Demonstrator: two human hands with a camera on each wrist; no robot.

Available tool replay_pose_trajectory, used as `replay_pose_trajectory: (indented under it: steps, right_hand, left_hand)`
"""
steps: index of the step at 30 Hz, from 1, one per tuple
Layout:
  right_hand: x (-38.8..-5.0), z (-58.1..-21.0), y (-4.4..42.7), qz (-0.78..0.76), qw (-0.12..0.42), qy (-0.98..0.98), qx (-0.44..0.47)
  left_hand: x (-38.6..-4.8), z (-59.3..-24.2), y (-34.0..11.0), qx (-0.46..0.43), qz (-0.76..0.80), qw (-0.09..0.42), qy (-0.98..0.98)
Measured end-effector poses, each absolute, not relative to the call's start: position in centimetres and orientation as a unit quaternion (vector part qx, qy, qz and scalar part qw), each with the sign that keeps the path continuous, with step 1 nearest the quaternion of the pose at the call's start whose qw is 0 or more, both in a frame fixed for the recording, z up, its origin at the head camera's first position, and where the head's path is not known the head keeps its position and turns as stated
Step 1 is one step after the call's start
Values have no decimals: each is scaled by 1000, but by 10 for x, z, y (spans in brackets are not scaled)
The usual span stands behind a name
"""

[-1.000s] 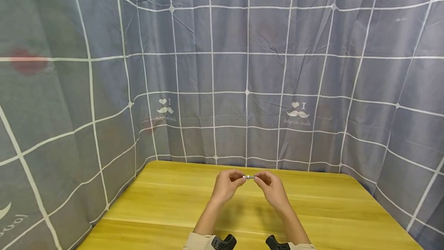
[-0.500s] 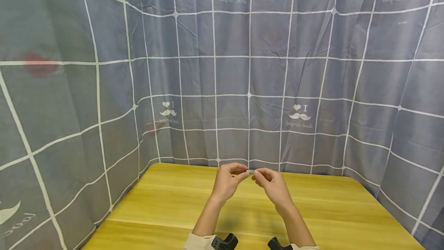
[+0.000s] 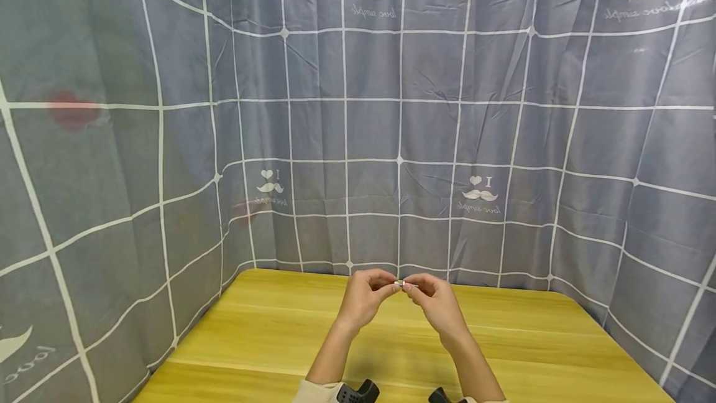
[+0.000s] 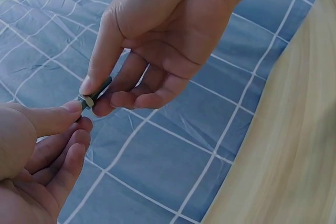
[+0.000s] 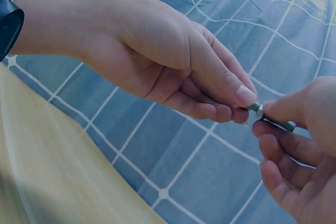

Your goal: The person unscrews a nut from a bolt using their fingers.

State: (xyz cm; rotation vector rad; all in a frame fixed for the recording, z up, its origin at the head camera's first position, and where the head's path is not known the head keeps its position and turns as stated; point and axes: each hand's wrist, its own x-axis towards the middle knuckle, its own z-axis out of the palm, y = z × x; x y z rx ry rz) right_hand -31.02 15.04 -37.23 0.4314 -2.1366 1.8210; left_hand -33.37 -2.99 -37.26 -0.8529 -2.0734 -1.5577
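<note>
Above the table, the left hand (image 3: pixel 360 300) and right hand (image 3: pixel 439 306) meet at a small metal bolt (image 3: pixel 399 283). In the left wrist view, the left hand (image 4: pixel 37 156) pinches one end of the bolt (image 4: pixel 105 84), its head hidden by the fingertips. The thumb and fingers of the right hand (image 4: pixel 157 40) grip around the hex nut (image 4: pixel 89 102) on the shaft. From the right wrist view, the threaded end of the bolt (image 5: pixel 287 125) sticks out past the nut (image 5: pixel 259 111), between the right hand's (image 5: pixel 299 145) fingers; the left hand (image 5: pixel 173 61) holds the opposite end.
A yellow wood-grain table (image 3: pixel 268 341) lies beneath the hands. Grey curtains (image 3: pixel 369 129) with white grid lines hang behind it and on both sides. Dark devices sit at both wrists, by the light sleeves (image 3: pixel 317 392).
The right hand's fingertips have shifted from the bolt's far end toward the left hand, up to the nut. The left hand keeps its pinch. The head view has tilted slightly.
</note>
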Motion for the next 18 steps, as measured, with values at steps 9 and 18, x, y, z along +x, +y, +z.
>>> replay_pose_trajectory:
  steps: [9,18]
  right_hand:
    - [-313,-373,150,606,150,-769,135]
    - [-313,-377,148,598,161,-772,143]
  left_hand:
    - [-336,-374,-29,-296,-551,203,-753]
    - [-336,-375,-28,-287,-554,197,-756]
